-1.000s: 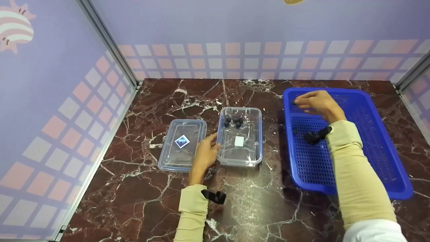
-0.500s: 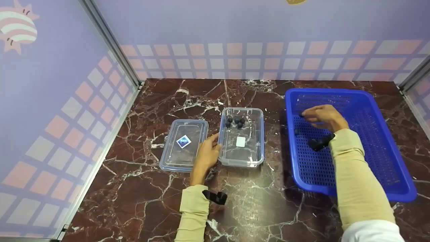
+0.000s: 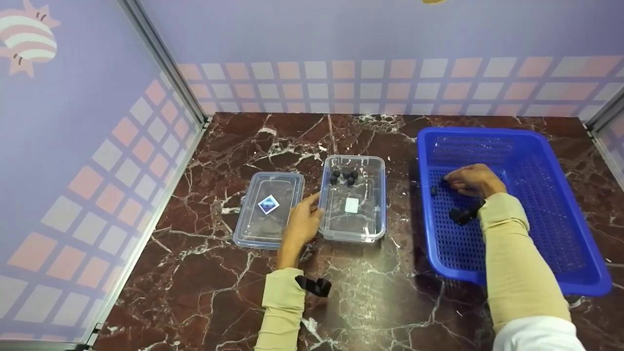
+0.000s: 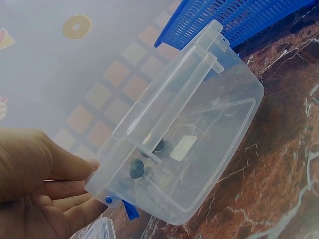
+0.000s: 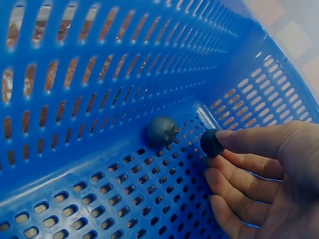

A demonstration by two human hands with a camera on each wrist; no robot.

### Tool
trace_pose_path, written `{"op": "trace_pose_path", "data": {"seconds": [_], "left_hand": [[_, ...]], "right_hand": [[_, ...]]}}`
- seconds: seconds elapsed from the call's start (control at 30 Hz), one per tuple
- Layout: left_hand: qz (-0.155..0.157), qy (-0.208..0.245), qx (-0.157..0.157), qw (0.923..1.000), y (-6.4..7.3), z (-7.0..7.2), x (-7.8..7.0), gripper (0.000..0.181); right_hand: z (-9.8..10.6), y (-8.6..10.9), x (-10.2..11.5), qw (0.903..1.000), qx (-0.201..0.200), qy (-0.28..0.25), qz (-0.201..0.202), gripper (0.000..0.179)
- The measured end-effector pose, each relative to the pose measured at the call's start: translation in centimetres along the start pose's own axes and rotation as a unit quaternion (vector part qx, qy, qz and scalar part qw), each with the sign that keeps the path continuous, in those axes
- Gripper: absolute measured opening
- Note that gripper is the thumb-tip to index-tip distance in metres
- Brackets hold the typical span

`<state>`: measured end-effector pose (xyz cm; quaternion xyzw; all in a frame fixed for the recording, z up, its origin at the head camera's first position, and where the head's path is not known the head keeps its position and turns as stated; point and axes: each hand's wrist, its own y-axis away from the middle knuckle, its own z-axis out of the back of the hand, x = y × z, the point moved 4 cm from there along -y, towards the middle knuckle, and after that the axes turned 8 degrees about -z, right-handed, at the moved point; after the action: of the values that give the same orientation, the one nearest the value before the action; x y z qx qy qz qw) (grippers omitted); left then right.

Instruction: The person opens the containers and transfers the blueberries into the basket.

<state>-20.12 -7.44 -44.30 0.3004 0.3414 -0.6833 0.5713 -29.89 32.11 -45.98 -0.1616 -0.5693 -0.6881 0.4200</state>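
Note:
With thumb and fingertips, my right hand (image 3: 475, 179) pinches a blueberry (image 5: 212, 143) low inside the blue basket (image 3: 430, 243). Another blueberry (image 5: 163, 131), its crown showing, lies on the basket floor near the side wall, just apart from the held one. My left hand (image 3: 303, 222) holds the left rim of a clear plastic container (image 3: 353, 237); in the left wrist view the thumb (image 4: 75, 167) is at the rim's corner and the other fingers are under it. Several blueberries (image 3: 351, 181) sit at the container's far end, beyond a white square patch (image 3: 352, 205).
A clear lid (image 3: 251, 229) with a blue diamond sticker (image 3: 268, 204) lies left of the container, partly behind my left hand. Marbled tabletop (image 3: 370, 292) separates container and basket. Printed walls (image 3: 312, 39) close off the back and sides.
My right hand has come down and slightly right from the basket's far left rim to its floor, keeping the blueberry pinched. The other basket blueberry has come into clear view. My left hand stays put.

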Motion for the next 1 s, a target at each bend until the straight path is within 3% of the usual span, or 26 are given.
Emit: {"op": "trace_pose_path", "data": {"seconds": [0.23,0.47,0.77,1.0], "left_hand": [[0.001,0.001,0.000,1.0000,0.0,0.0,-0.1,0.044],[-0.005,-0.005,-0.001,1.0000,0.0,-0.1,0.0,0.043],[-0.010,-0.006,-0.004,0.9999,0.0,0.0,-0.1,0.043],[-0.017,-0.012,-0.008,0.9998,-0.1,0.0,0.0,0.042]], "right_hand": [[-0.1,0.2,0.2,0.9996,-0.022,0.015,-0.004,0.007],[-0.4,0.3,0.4,0.9996,-0.019,0.020,-0.005,0.015],[-0.4,0.7,0.7,0.9997,0.000,0.025,-0.002,0.039],[0.0,1.3,2.5,0.9990,0.001,0.023,0.038,0.050]]}}
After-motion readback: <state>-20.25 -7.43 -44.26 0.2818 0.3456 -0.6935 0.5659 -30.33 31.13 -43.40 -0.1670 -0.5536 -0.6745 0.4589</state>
